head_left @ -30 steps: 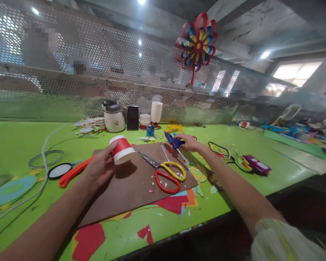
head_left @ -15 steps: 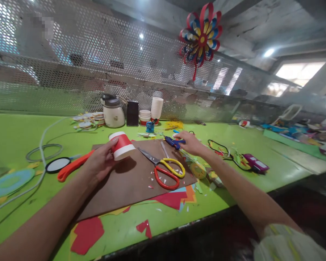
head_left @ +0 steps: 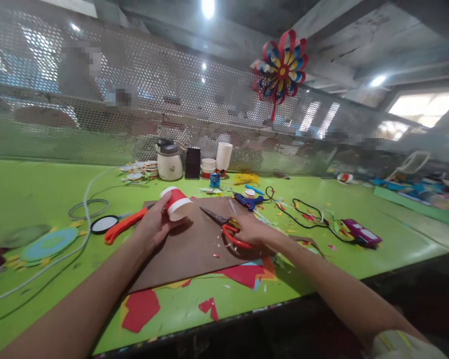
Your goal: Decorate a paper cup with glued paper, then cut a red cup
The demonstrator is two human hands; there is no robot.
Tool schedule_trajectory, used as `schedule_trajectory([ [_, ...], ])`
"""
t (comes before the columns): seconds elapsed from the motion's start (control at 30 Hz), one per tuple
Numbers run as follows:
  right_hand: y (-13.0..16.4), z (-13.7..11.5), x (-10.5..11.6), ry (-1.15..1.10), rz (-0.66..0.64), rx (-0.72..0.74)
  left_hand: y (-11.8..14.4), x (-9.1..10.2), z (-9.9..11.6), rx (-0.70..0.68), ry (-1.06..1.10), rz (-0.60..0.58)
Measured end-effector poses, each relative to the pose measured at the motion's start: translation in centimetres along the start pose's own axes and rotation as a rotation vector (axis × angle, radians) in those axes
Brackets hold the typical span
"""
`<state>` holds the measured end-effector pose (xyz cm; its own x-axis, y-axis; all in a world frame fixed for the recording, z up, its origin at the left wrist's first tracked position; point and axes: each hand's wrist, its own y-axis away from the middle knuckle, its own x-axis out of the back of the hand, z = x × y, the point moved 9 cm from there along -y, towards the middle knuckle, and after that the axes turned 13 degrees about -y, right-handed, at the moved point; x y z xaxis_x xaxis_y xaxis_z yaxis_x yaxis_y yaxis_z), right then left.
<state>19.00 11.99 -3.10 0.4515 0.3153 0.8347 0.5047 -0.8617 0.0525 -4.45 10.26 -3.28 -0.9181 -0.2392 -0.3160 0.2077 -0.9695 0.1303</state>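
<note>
Scissors [head_left: 230,227] lie on the brown board [head_left: 194,249], blades pointing up-left toward the cup [head_left: 175,203]. Right hand [head_left: 247,230] covers the handles, fingers closing around them. Left hand [head_left: 155,224] grips the tilted red cup, just left of the blades.

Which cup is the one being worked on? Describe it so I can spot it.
On the brown cardboard sheet on the green table, the left hand holds a red paper cup with white rims. It is tipped sideways, unlike the upright white cup stack by the mesh.
</note>
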Motion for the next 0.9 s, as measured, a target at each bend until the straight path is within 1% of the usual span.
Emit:
schedule_trajectory([
  [0.1,-0.7,0.9,0.9,-0.165,-0.046,-0.051,-0.1,0.1,-0.3,0.000,-0.003,-0.005],
  [0.17,-0.4,0.7,1.7,-0.299,-0.061,-0.043,-0.1,0.2,-0.3,-0.001,-0.001,0.001],
  [0.27,0.5,-0.6,2.8,-0.467,-0.052,0.033,0.2,0.2,-0.2,0.002,0.014,0.037],
  [0.33,1.3,-1.8,3.1,-0.550,-0.036,0.090,0.5,0.1,-0.1,-0.009,0.053,0.051],
  [0.37,1.6,-2.4,3.0,-0.598,-0.030,0.118,0.6,-0.1,0.1,-0.024,0.083,0.046],
  [0.4,2.0,-2.9,2.8,-0.699,-0.027,0.143,0.8,-0.4,0.3,-0.039,0.111,0.027],
  [0.43,2.4,-3.3,2.3,-0.782,-0.036,0.146,0.9,-0.6,0.6,-0.064,0.140,0.020],
  [0.47,2.7,-3.3,2.1,-0.837,0.000,0.131,1.1,-0.9,0.9,-0.084,0.162,0.005],
  [0.5,3.0,-3.4,1.7,-0.850,0.024,0.109,1.3,-1.0,1.3,-0.108,0.173,0.002],
  [0.6,4.0,-4.0,0.2,-0.783,-0.038,0.089,2.0,-1.0,2.5,-0.179,0.186,0.033],
  [0.67,4.5,-3.9,0.2,-0.677,-0.001,0.058,2.5,-0.9,3.2,-0.218,0.164,0.069],
  [0.7,4.8,-3.8,0.2,-0.639,-0.002,0.046,2.7,-0.8,3.6,-0.234,0.165,0.084],
  [0.77,5.1,-3.8,0.4,-0.586,0.012,0.058,3.1,-0.7,4.2,-0.256,0.192,0.103],
  [0.83,5.3,-3.9,0.6,-0.582,0.025,0.091,3.3,-0.7,4.5,-0.271,0.213,0.113],
  [0.9,5.5,-4.2,0.4,-0.626,0.009,0.135,3.5,-0.7,4.8,-0.283,0.196,0.116],
])
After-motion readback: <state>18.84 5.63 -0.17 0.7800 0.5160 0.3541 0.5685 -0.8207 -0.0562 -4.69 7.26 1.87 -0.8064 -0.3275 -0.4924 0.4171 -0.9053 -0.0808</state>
